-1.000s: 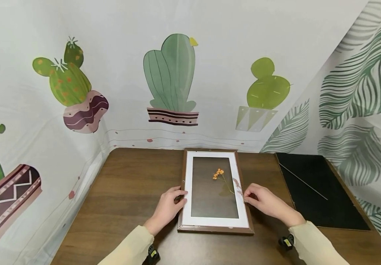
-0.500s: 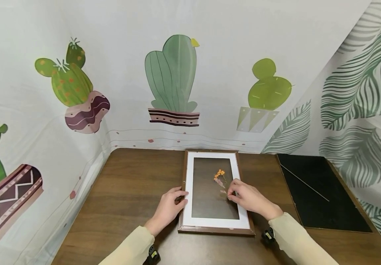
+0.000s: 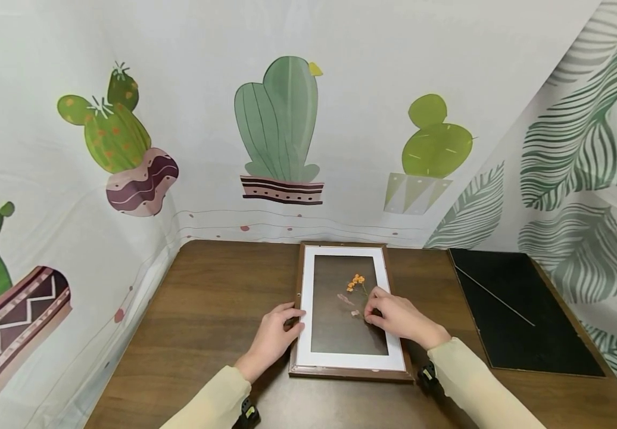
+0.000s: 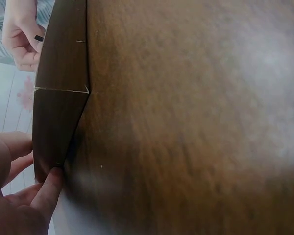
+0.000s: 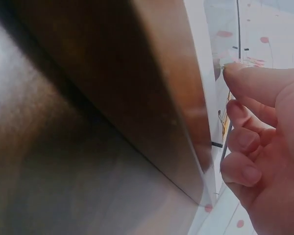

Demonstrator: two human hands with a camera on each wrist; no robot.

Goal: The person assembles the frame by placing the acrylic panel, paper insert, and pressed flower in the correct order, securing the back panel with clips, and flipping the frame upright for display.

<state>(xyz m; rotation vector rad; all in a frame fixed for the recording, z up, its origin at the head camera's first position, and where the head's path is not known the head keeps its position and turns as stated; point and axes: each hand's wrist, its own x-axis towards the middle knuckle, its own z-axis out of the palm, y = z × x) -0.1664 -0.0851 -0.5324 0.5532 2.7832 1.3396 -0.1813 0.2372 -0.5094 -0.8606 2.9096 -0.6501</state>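
Note:
A brown picture frame (image 3: 351, 375) with a white mat (image 3: 305, 286) lies flat on the table, its clear pane showing dark. My left hand (image 3: 272, 333) grips the frame's left edge; in the left wrist view a fingertip (image 4: 53, 181) presses on its side. Above the pane's right part, my right hand (image 3: 402, 319) pinches a small pink dried flower sprig (image 3: 345, 299) between thumb and forefinger. Its stem is mostly hidden by the fingers. Beyond the fingertips, an orange dried flower (image 3: 357, 280) lies on the pane, its stem partly covered by the hand.
On the right of the wooden table (image 3: 223, 286) lies a black backing board (image 3: 528, 316). A thin light stick (image 3: 496, 296) rests across it. Behind the table hangs a white cloth (image 3: 362, 119) printed with cacti.
My right hand has moved left from the frame's right edge to over the pane, carrying the pink sprig to just below the orange flower. The left hand has stayed put.

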